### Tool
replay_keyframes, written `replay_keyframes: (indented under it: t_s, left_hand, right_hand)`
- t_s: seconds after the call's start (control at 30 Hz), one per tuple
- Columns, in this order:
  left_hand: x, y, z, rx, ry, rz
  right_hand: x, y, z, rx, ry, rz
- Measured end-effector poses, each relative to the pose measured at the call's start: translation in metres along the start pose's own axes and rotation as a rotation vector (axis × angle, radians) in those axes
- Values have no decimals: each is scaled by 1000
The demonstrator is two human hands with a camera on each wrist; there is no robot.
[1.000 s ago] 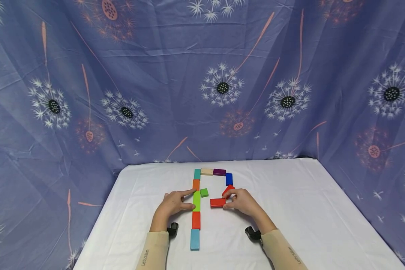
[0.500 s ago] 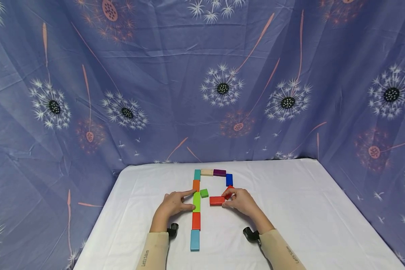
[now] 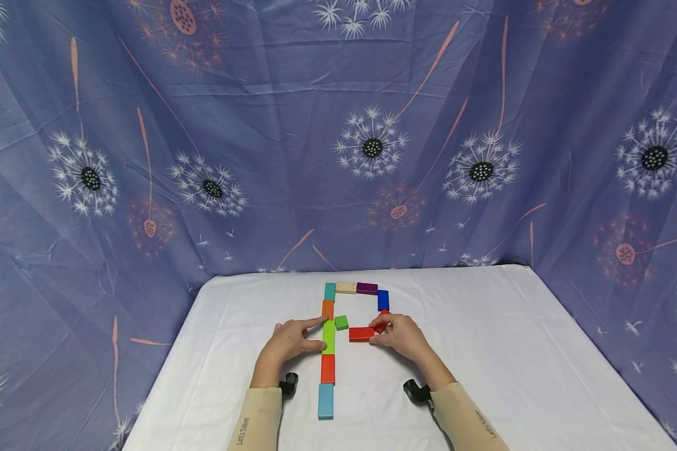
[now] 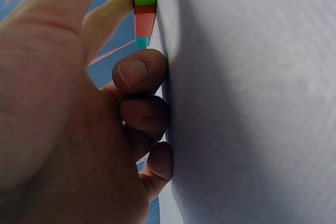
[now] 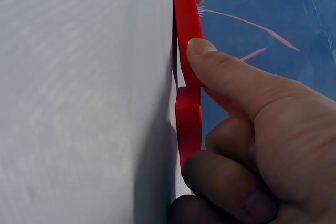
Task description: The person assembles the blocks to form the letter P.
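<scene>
My right hand (image 3: 409, 336) pinches the right end of a red rectangular block (image 3: 361, 334), thumb on its near side. In the right wrist view the held red block (image 5: 188, 24) looks slightly tilted over the white cloth. A second red block (image 5: 188, 124) lies aslant beside it, partly hidden behind my fingers. My left hand (image 3: 289, 339) touches the left edge of a lime green block (image 3: 329, 337) with index fingertip and thumb. In the left wrist view its other fingers (image 4: 142, 72) are bent and rest at the cloth. A small green block (image 3: 341, 322) lies between the hands.
An upright column holds teal (image 3: 330, 292), orange (image 3: 328, 309), lime, red (image 3: 328, 369) and light blue (image 3: 326, 401) blocks. From its top, cream (image 3: 346, 287), purple (image 3: 367, 289) and dark blue (image 3: 383, 300) blocks curve right. A patterned curtain (image 3: 293, 156) hangs behind the table (image 3: 485, 326).
My right hand has shifted the held red block slightly left and away from me, closer to the small green block. The left hand has stayed in place.
</scene>
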State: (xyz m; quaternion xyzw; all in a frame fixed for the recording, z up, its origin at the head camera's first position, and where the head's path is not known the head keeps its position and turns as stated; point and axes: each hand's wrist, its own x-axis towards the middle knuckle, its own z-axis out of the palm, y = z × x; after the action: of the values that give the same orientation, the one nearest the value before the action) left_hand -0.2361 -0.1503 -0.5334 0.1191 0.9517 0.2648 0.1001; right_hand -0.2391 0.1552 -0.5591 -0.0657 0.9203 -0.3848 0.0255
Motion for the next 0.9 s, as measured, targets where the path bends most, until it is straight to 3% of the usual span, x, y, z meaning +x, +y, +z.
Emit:
replay_keyframes:
  t_s: [0.9]
  left_hand:
    - [0,0,0,-11,-10,2]
  right_hand:
    - [2,-5,5,-80,7,-3]
